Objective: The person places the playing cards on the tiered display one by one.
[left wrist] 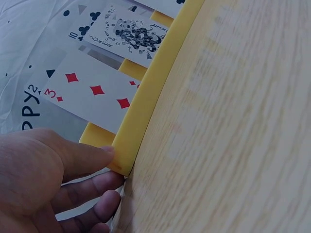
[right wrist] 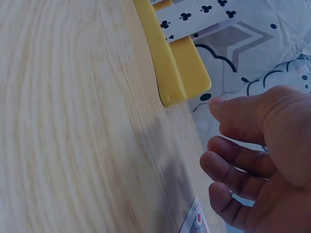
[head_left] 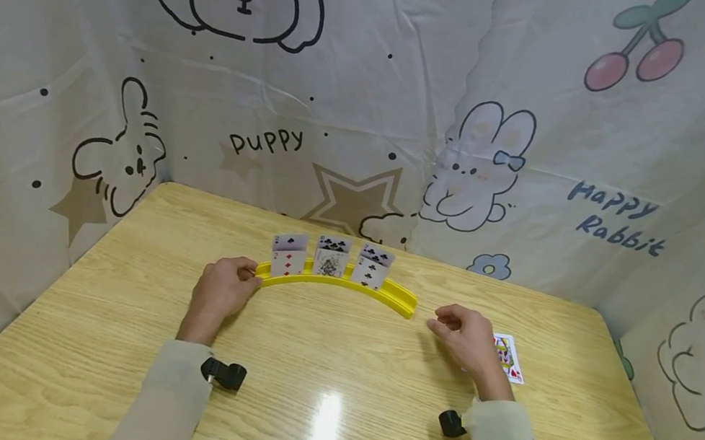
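A curved yellow card holder (head_left: 401, 299) stands on the table with three pairs of playing cards upright in its slot. The left pair has a three of diamonds (left wrist: 92, 90) in front, the middle pair a joker (left wrist: 129, 34), the right pair a clubs card (head_left: 369, 273). My left hand (head_left: 226, 287) grips the holder's left end, thumb on its front face and fingers behind the tip. Just off the right end, my right hand (head_left: 462, 332) holds nothing, its fingers loosely bent. A red-suited face card (head_left: 511, 361) lies face up, partly hidden by the right wrist.
The wooden table (head_left: 283, 372) reaches back to a printed cloth (head_left: 354, 89) that hangs behind and along both sides. The holder stands toward the table's far edge.
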The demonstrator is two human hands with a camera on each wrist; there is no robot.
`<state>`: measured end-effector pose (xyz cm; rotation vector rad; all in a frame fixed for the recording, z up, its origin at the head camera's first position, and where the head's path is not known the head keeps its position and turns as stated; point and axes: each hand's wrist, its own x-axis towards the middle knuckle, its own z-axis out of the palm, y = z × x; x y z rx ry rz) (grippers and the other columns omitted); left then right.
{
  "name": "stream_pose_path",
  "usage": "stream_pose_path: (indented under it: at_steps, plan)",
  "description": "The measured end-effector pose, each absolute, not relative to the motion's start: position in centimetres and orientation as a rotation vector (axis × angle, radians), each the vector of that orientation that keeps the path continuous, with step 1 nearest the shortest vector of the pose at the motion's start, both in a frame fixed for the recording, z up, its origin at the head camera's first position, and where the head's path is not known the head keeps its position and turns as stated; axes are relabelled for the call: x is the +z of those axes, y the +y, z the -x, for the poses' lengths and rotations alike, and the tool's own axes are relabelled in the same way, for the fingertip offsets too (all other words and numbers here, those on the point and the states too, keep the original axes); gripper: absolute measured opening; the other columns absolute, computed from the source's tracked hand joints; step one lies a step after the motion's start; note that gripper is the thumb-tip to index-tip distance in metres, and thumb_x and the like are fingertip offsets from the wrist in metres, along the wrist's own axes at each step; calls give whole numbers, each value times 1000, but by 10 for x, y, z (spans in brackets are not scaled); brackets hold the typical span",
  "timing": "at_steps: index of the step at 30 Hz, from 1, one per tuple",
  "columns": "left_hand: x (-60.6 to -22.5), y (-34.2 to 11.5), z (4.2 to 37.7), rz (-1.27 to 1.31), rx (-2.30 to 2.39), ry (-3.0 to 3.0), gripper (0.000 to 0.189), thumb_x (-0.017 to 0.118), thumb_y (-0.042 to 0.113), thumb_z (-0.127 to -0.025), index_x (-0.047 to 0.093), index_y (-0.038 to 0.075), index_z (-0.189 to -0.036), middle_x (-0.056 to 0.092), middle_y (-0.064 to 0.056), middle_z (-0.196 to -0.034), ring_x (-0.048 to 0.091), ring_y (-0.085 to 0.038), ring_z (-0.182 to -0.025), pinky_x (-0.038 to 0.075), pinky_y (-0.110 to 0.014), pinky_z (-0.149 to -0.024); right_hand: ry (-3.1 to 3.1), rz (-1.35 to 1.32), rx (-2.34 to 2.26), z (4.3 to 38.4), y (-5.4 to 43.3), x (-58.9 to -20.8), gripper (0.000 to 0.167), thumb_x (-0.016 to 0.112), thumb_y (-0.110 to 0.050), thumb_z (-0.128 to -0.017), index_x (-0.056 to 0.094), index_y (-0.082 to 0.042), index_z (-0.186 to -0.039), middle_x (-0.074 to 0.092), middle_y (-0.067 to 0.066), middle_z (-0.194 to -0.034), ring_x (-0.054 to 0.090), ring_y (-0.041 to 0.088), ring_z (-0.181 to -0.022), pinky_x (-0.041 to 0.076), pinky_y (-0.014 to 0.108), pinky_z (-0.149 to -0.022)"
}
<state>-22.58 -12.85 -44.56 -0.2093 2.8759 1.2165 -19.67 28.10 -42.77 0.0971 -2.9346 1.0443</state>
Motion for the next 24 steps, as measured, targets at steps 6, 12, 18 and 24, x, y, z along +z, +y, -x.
stream_pose_path:
  at_steps: [6,12,18,24]
  plan:
    - [-446,-128,226,211,1212,2888,36,70,20,-95,67,4,-127,71,-10,-104,63,-27,-93,48,-41,-76,-2947,-66,1026,196,290,-430,30,71,-21,-95,70,2,-114,69,8,-99,61,23,-89,49,39,-79]
    - [-445,-129,227,190,1202,2904,36,70,19,-94,67,2,-126,71,-10,-103,63,-28,-94,48,-43,-77,-2953,-37,992,194,299,-431,30,71,-21,-95,69,3,-114,69,9,-99,62,25,-90,50,42,-79]
    - [-445,-129,227,179,1207,2902,37,70,19,-94,67,1,-126,72,-10,-103,63,-28,-94,48,-43,-77,-2984,15,954,189,313,-432,32,70,-21,-95,68,2,-117,68,10,-98,62,24,-88,50,38,-74]
    - [-447,-129,226,161,1206,2910,37,70,19,-94,67,1,-126,72,-11,-103,63,-29,-95,48,-44,-78,-3017,45,929,185,326,-435,32,71,-18,-94,67,4,-117,67,12,-97,60,24,-84,49,33,-66]
